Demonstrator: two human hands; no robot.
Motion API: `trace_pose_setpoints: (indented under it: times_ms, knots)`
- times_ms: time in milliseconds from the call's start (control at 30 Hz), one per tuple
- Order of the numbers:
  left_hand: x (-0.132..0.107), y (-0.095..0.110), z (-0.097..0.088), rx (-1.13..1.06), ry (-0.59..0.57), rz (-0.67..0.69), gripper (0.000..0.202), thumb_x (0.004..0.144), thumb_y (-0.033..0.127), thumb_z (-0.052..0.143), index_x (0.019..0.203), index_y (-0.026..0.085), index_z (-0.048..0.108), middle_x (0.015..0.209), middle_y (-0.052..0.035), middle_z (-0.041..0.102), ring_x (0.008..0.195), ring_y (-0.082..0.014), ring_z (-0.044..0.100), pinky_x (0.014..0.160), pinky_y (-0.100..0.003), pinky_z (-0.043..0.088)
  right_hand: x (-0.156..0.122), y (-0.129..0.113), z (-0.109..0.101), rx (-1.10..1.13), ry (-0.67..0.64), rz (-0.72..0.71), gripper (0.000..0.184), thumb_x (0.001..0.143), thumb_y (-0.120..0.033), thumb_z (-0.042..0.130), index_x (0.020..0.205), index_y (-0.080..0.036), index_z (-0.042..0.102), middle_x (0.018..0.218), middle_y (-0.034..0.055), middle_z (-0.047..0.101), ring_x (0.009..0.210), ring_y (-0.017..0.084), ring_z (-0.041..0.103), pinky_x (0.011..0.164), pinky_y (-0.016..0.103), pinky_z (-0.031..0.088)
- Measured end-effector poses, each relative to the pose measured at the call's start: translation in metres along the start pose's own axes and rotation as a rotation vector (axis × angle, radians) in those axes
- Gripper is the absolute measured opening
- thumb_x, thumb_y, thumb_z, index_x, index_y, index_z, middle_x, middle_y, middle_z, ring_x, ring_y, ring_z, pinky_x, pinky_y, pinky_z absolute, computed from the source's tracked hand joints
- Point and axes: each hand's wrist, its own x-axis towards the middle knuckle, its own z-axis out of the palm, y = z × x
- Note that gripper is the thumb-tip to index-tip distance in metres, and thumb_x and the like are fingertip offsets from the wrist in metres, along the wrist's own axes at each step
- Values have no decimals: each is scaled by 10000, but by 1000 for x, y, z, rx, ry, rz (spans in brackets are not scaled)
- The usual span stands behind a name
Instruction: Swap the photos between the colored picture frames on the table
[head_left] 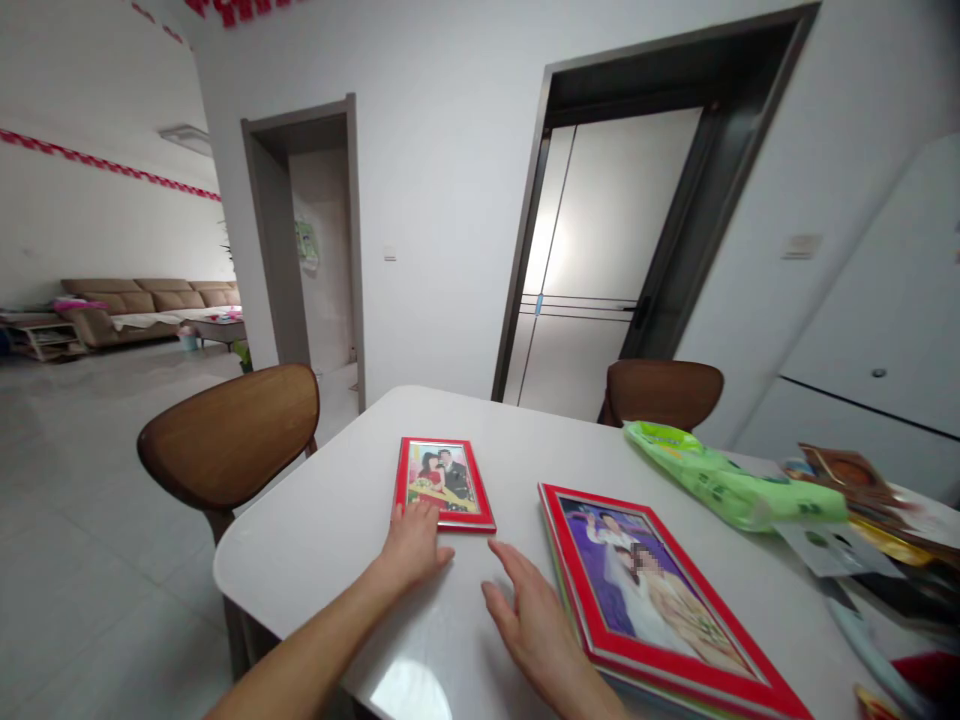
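A small red picture frame (484, 500) with a photo of two people lies flat on the white table (337, 540). My left hand (411, 548) rests at its near left corner, fingertips over the lower edge and the thumb stretched to the right. Between the two frames, my right hand (536, 620) is held with its fingers apart and nothing in it. Just right of that hand lies a larger red picture frame (660, 635) with a wedding photo, stacked on something whose edges show beneath it.
A green plastic pack (739, 490) lies behind the large frame. Mixed items, including a brown box-like thing (847, 475), crowd the table's right side. Wooden chairs stand at the left (232, 435) and far side (664, 392). A sofa (150, 300) is in the distance.
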Motion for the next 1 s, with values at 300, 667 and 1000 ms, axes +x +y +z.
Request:
trace_pose_setpoints:
  times_ms: [300, 667, 1000]
  knots:
    - [-124, 10, 25, 4, -19, 315, 321, 766, 304, 519, 1077, 241, 472, 1104, -73, 527, 1030, -251, 460, 937, -425, 271, -1, 15, 12, 224, -11, 121, 517, 755, -350, 361, 1197, -85, 395, 1191, 145, 489, 1103, 211, 446, 927, 347, 349]
    - [-128, 25, 4, -368, 244, 429, 244, 634, 229, 620, 827, 172, 482, 1038, -103, 544, 979, -254, 483, 875, -378, 368, -5, 5, -4, 640, 126, 296, 596, 751, -439, 379, 1243, -109, 313, 1292, 145, 368, 1101, 203, 445, 925, 334, 346]
    - [-129, 2, -39, -1203, 512, -218, 540, 739, 215, 489, 1213, 208, 232, 1154, -58, 503, 996, -192, 518, 856, -305, 406, 2, -52, 36, 335, -25, -192, 462, 746, -335, 454, 1175, -163, 434, 1215, 107, 464, 1124, 203, 405, 951, 391, 312]
